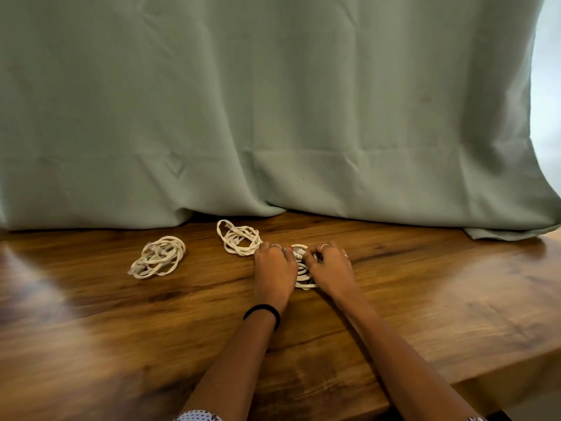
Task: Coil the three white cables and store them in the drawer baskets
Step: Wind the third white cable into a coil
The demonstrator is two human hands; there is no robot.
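Fingers of both my left hand (274,270) and right hand (329,268) curl round the white coiled cable (303,276) on the glossy brown wooden table (425,299), while two loosely bundled white cables (159,257) (239,237) lie left of it, none stored, no drawer baskets in sight.

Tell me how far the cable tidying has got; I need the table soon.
Done: two white cable bundles, far-left and middle, lie loosely looped on the brown wooden table. In hand: the left hand and right hand hold the third white cable, mid-coil. Left: storing all three; no drawer baskets show.
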